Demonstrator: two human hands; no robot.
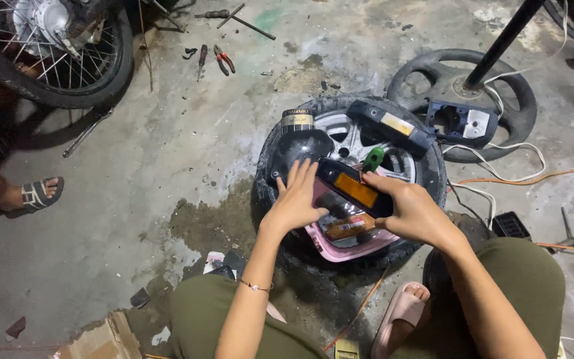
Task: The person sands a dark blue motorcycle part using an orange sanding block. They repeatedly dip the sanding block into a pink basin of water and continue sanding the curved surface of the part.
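Centre of frame: a pink plastic tray [357, 247] rests on a car wheel [403, 143] lying flat on the concrete floor [167, 133]; inside it lies an orange-labelled packet [348, 227]. Above the tray, a black housing with an orange reflector lens [357, 189] is held tilted between both hands. Left hand [295, 199]: fingers spread, flat against the housing's left end. Right hand [410, 207]: fingers clamped on a green-handled screwdriver [372, 159] at the housing's right end. Upper left: pliers [224, 60] beside a spoked motorcycle wheel [54, 46].
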